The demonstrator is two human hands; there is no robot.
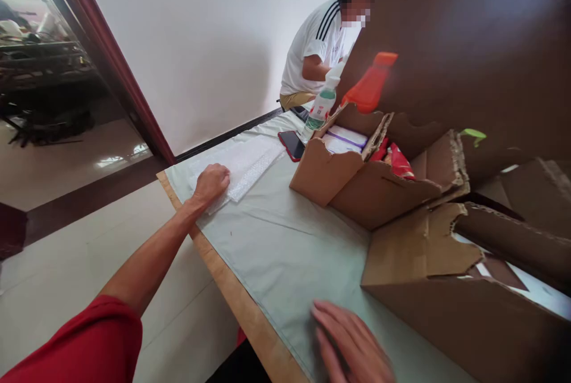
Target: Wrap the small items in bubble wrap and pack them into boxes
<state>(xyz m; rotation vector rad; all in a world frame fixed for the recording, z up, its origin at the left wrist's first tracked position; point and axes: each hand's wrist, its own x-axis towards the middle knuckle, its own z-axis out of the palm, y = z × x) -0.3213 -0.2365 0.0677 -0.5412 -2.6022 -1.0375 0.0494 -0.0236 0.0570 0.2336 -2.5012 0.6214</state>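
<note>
The clear bubble-wrap sheets (pixel 256 163) are pressed by the curled left hand (pixel 213 184) — its grip cannot be told; by the loosely bent, empty right hand (pixel 350 341), brown cardboard boxes (pixel 401 252) are stood.

Your left hand (pixel 213 184) is on the bubble wrap (pixel 254 168) near the corner of the cloth-covered table (pixel 272 234), its fingers curled. Your right hand (pixel 350 341) is over the cloth near the table's edge, slightly blurred, with nothing visible in it. Beyond the wrap, a red-edged phone (pixel 291 146) lies beside a clear bottle (pixel 319 110) with a white cap. Cut-open cardboard boxes (pixel 397 305) line your right side (one holds red packets (pixel 400 162)), and a person in a white shirt (pixel 312 44) sits past the table.
</note>
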